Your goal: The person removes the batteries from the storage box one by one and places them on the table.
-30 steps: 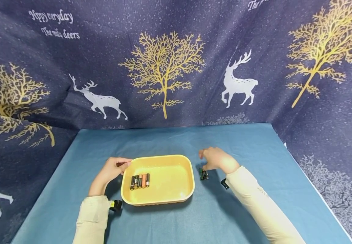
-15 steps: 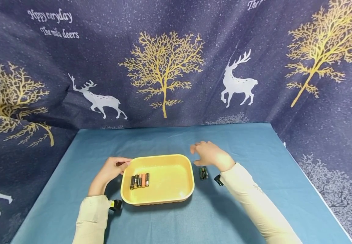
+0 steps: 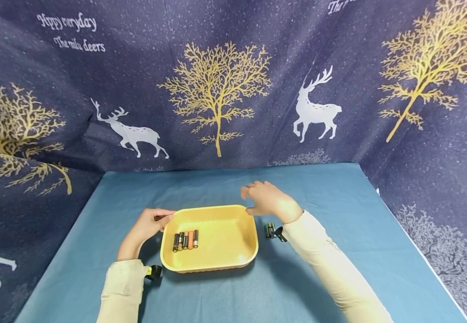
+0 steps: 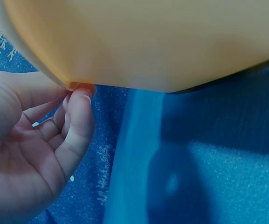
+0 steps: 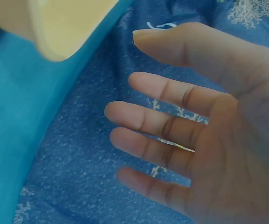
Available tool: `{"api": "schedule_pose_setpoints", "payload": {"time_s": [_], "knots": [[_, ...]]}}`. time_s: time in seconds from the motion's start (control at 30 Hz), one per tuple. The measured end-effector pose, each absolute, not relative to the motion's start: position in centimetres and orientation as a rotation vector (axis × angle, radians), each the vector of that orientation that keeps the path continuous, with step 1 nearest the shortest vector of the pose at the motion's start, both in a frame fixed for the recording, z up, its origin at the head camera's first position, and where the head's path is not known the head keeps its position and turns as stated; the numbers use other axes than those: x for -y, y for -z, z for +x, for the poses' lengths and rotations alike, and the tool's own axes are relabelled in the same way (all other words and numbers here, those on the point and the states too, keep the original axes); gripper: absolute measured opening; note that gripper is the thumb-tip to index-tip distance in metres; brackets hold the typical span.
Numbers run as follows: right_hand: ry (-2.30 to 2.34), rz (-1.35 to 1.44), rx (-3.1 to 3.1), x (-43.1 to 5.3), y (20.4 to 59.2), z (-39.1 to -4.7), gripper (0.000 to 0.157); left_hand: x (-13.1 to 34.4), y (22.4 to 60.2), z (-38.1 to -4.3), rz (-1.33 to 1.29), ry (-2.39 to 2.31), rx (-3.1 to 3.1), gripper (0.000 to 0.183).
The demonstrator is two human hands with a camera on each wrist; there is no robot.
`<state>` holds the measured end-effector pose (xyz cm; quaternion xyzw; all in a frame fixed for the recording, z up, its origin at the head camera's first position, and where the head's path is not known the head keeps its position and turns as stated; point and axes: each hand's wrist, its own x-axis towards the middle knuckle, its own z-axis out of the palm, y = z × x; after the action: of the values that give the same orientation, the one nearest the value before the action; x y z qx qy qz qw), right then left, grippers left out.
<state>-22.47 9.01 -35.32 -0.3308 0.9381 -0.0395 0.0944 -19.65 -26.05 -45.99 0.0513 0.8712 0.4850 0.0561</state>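
Your left hand (image 3: 146, 224) pinches the rim of the yellow tray (image 3: 221, 237) at its 10 o'clock corner, thumb against fingers on the smooth, rounded edge. Your right hand (image 3: 267, 200) is released and holds nothing; its fingers are spread apart, thumb well clear of them, near the tray's 2 o'clock corner. The tray sits in front of you, a glossy, plastic-looking rectangle with soft corners and raised walls. Inside it, towards 9 o'clock, you have five slim cylindrical batteries (image 3: 186, 240) lying side by side, one orange and the others mostly black. Just outside the tray at 3 o'clock, a small cluster of dark batteries (image 3: 267, 231) with green on them lies on the worktop (image 3: 209, 296), which is covered in lightly creased blue cloth. At 12 o'clock, the navy fabric backdrop (image 3: 257, 152) has white deer and finely branched golden trees printed on it
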Motion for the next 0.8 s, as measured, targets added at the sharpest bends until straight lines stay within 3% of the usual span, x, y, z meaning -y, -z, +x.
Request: {"api": "schedule_pose_setpoints", "payload": {"time_s": [0.8], "knots": [[0.147,-1.182,-2.69,-2.5,34.8,-23.1,0.031,26.2,45.9,-19.8,0.17,-1.483,-2.624,0.026]]}}
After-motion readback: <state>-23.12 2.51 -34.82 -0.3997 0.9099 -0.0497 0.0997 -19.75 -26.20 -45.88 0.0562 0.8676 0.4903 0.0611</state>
